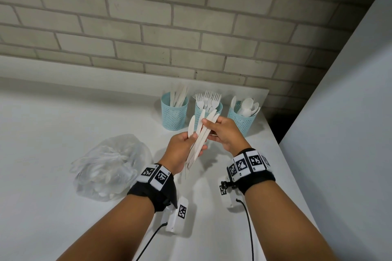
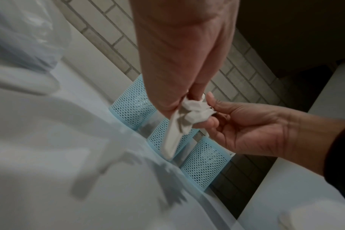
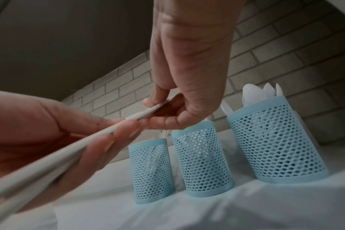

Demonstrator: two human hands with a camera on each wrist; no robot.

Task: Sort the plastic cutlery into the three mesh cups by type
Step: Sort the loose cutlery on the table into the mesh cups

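Note:
Three light-blue mesh cups stand in a row at the back of the white table: the left cup holds knives, the middle cup forks, the right cup spoons. In front of them my left hand grips a bunch of white plastic knives by their handles, blades fanned upward. My right hand pinches the blade end of the knives between thumb and fingers. In the left wrist view the knives show end-on between both hands.
A clear plastic bag with more white cutlery lies on the table at the left. A brick wall rises behind the cups. The table's right edge runs close beside the spoon cup, next to a white panel.

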